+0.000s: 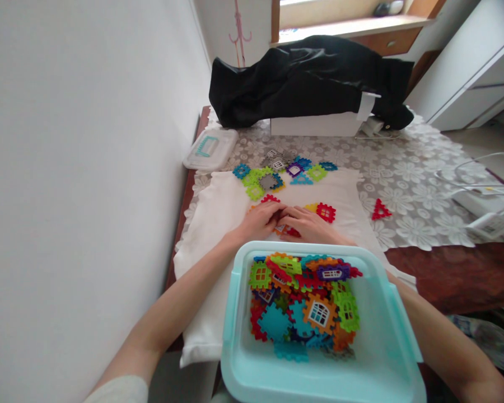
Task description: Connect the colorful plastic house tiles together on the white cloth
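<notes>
My left hand (261,219) and my right hand (308,224) meet on a white cloth (218,212), fingers curled together around small plastic building tiles (286,229), orange and red, partly hidden under them. A red window tile (326,212) lies just right of my right hand. Close to me stands a light blue plastic bin (239,358) holding several coloured interlocking tiles (304,305). Beyond my hands, a group of joined tiles (277,170) in green, blue, grey and purple lies at the cloth's far edge.
A red triangular tile (380,210) lies alone on the lace tablecloth (403,179). The bin's lid (210,149) rests at far left by the wall. A black garment (302,81) covers a white box (315,124) at the back. White cables and devices (487,207) are at right.
</notes>
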Demonstrator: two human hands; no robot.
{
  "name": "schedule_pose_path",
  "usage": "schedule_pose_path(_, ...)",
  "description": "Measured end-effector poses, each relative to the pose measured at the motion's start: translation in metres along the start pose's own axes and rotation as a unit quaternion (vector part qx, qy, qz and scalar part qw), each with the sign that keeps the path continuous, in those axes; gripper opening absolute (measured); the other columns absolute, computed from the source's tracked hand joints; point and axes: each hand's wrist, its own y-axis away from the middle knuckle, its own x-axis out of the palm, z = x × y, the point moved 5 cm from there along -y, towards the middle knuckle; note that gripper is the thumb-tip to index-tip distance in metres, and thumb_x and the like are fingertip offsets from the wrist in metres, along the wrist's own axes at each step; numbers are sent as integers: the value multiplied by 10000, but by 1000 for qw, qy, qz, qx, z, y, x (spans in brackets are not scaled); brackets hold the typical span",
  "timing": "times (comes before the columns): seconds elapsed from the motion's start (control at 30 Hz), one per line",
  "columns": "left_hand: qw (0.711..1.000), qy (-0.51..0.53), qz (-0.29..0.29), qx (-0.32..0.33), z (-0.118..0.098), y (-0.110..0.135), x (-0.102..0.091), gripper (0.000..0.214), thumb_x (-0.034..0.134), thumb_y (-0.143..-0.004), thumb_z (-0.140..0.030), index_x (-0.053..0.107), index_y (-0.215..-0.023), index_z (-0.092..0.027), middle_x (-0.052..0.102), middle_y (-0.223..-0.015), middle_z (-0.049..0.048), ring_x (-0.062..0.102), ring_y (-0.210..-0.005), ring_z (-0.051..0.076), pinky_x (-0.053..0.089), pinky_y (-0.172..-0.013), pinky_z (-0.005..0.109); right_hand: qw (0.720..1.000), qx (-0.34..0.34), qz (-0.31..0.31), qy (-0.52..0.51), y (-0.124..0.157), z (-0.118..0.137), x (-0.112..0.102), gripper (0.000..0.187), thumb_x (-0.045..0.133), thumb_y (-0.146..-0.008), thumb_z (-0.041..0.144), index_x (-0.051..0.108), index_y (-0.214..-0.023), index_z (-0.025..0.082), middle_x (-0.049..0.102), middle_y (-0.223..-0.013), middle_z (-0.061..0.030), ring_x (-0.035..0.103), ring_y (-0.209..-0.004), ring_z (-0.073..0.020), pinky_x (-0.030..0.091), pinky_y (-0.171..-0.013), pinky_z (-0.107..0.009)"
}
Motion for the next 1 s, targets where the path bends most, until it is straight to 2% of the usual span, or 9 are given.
schedule_pose_path(0.27,1000,3,-7,-5,-2,0,-2,450,497,-969,-136,649,-1393,-146,739,-1338,113,695,-1227,237,553,-1113,391,1000,18,-17,-1,-1,0,0,270,672,-1017,329,700,-1262,222,698,-1345,-126,658,-1226,-303,584,-1068,-500)
schedule_pose_path(0.37,1000,16,-6,-19,-3,1,-4,405,429,-1087,-274,651,-1405,-157,731,-1364,115,685,-1265,236,539,-1144,390,999,31,-18,11,-1,-1,1,290,668,-1015,320,710,-1271,191,719,-1321,-151,666,-1190,-317,593,-1044,-514)
schedule_pose_path(0.43,999,28,-5,-27,-4,1,-5,468,366,-1139,-407,653,-1412,-158,725,-1377,124,679,-1277,243,531,-1152,394,999,34,-18,13,-2,-1,2,320,654,-1027,336,710,-1287,158,719,-1338,-173,665,-1191,-331,593,-1046,-528)
schedule_pose_path(0.6,999,45,-6,-22,-6,2,-6,626,306,-1145,-580,650,-1413,-131,719,-1374,152,678,-1272,266,528,-1141,406,999,39,-20,8,-2,1,0,348,674,-1020,330,702,-1323,162,721,-1342,-176,672,-1226,-339,592,-1063,-540)
schedule_pose_path(0.77,999,45,-7,-9,-6,1,-6,659,292,-1141,-621,650,-1403,-134,723,-1352,155,688,-1239,262,541,-1107,395,998,39,-30,-37,-1,1,-3,422,747,-940,203,671,-1354,181,646,-1473,-161,648,-1330,-315,579,-1130,-504)
schedule_pose_path(0.9,999,49,-8,-17,-5,1,-5,656,302,-1141,-616,629,-1440,-133,714,-1378,156,678,-1272,263,536,-1127,397,999,29,-38,-14,-2,2,-2,432,707,-978,244,650,-1394,141,644,-1468,-194,643,-1322,-336,583,-1112,-535)
schedule_pose_path(1.0,999,44,-6,-27,-4,2,-5,638,312,-1142,-605,633,-1445,-144,707,-1399,147,670,-1296,264,525,-1155,399,999,24,-30,12,-2,3,-1,386,676,-1008,295,678,-1355,126,691,-1388,-201,649,-1275,-347,584,-1093,-549)
